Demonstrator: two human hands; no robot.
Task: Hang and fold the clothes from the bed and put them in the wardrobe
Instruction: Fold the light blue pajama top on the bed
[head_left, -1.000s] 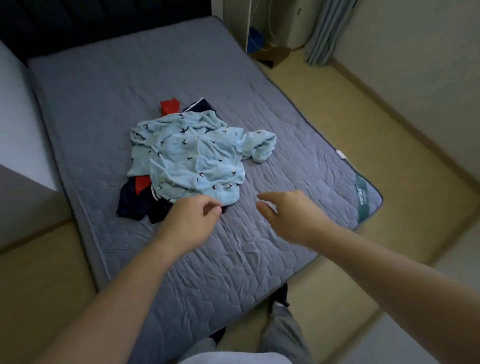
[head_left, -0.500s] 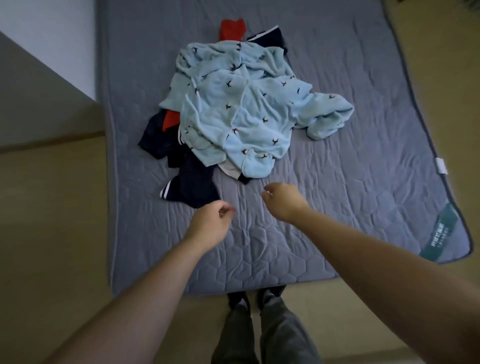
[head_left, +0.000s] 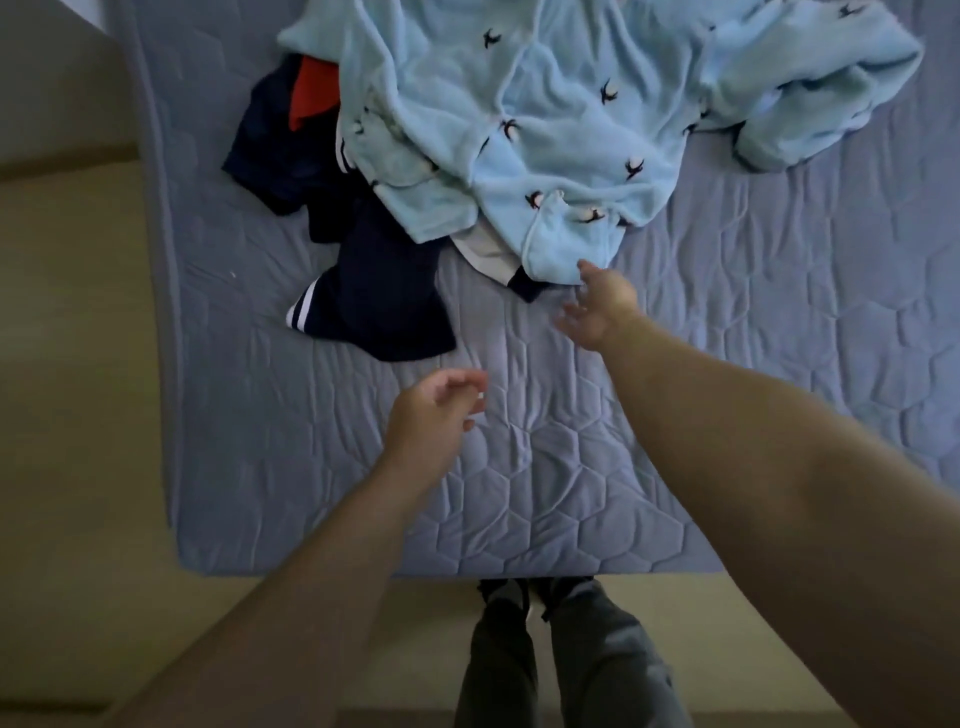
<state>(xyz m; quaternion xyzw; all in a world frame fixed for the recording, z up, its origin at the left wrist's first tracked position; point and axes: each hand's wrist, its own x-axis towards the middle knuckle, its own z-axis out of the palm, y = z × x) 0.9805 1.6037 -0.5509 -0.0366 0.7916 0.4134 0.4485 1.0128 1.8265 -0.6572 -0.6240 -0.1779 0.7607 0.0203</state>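
clothes: fluffy light-blue fleece top with tiny bird prints, crumpled over navy striped-cuff piece | on quilted grey bed | right hand grip open, fingertips touching fleece hem | left hand loosely curled, empty

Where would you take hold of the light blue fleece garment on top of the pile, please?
Probably at the light blue fleece garment's near hem corner, coming from the foot of the bed: that flap lies flat on the mattress, free of the navy clothes, and the open right hand is right beside it.
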